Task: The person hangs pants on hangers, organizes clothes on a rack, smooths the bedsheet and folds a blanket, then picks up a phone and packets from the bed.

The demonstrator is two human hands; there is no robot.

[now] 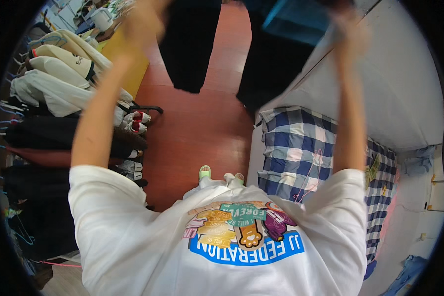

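Note:
A pair of black trousers (187, 48) hangs in front of me at the top of the view, its two legs apart and its upper part cut off by the picture's rim. My left hand (144, 27), blurred by motion, grips its left side. On the other side my right hand (349, 31), also blurred, holds the garment near its right edge; the fingers are hard to make out. A blue, sheer-looking patch (296, 20) shows over the right leg, and I cannot tell what it is.
Clothes on hangers (59, 74) line the left, with shoes (137, 122) below. A yellow panel (140, 79) stands beyond them. At right is a bed with a checked cover (296, 144), a pink wire hanger (307, 181) on it, beside a pale curtain (396, 81). Reddish floor (196, 140) lies between.

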